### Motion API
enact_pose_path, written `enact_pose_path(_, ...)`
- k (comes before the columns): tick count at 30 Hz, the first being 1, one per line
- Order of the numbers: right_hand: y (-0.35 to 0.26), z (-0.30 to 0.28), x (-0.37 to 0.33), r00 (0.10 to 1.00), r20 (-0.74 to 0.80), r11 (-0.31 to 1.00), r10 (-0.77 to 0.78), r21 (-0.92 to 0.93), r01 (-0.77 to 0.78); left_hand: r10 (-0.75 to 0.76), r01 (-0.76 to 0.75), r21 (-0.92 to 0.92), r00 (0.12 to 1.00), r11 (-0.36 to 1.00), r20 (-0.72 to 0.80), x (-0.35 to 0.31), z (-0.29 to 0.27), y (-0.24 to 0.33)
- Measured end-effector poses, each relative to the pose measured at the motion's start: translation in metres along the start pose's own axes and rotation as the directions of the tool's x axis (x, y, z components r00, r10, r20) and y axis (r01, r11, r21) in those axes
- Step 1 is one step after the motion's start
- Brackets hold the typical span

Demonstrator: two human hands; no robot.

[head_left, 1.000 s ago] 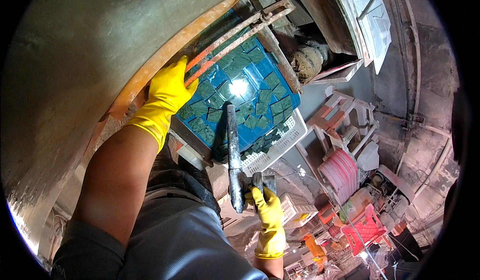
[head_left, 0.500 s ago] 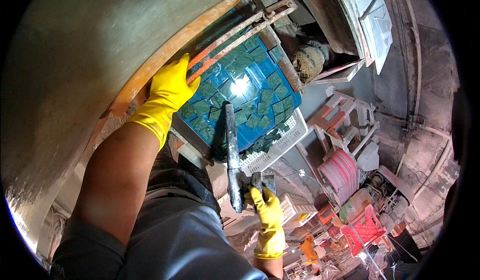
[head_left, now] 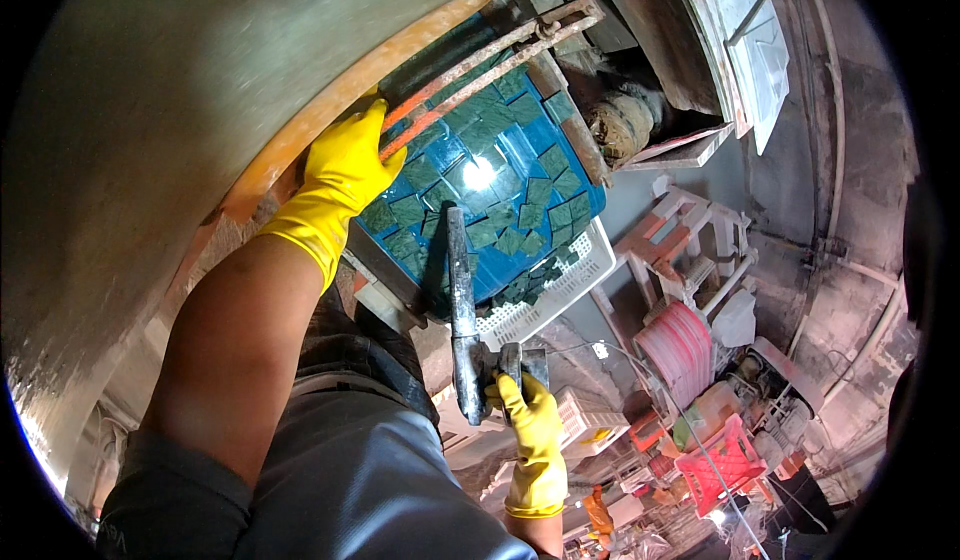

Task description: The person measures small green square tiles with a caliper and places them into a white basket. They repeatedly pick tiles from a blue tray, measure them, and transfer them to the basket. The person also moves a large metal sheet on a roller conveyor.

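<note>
Head view: left hand lay flat by the bars, bracing; right hand closed round a trowel, its blade reaching the tile-filled blue tub ahead.

There is one view, from a wide fisheye camera worn on the person's head, looking steeply down along the body. The person's own left forearm rises from the lower left edge toward the left hand near the top centre. The right hand sits low and centre, close under the lens. A blue tray of green tiles lies just past the hands, and it is near enough to fill the upper middle. Straight edges bend toward the dark round rim. A floor with crates shows far below at the right.
</note>
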State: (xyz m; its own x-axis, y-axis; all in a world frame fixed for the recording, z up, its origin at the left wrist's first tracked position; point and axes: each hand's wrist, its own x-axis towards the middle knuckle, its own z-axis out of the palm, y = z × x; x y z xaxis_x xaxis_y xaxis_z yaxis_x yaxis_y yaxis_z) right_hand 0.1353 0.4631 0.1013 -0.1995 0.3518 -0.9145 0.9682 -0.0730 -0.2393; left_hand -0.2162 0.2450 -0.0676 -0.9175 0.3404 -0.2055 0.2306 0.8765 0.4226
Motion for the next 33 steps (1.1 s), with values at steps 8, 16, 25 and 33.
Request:
enact_pose_path(8, -0.002, 0.001, -0.001, 1.0, 0.004, 1.0, -0.008, -0.001, 0.008, 0.03, -0.031, -0.01, 0.998, 0.999, -0.047, -0.001, 0.006, -0.006)
enact_pose_path(16, -0.007, 0.003, -0.005, 1.0, 0.022, 1.0, -0.016, 0.018, 0.016, 0.031, -0.031, 0.009, 0.997, 0.999, -0.075, -0.004, 0.002, -0.005)
enact_pose_path(25, -0.003, 0.006, -0.006, 0.999, 0.004, 0.999, -0.039, -0.025, 0.039, 0.037, -0.037, 0.001, 0.997, 0.999, -0.066, -0.004, -0.002, -0.006)
enact_pose_path(33, -0.019, 0.011, -0.013, 1.0, 0.002, 0.996, -0.015, -0.083, 0.015, 0.04, -0.04, 0.006, 0.996, 0.999, -0.085, -0.006, -0.003, -0.006)
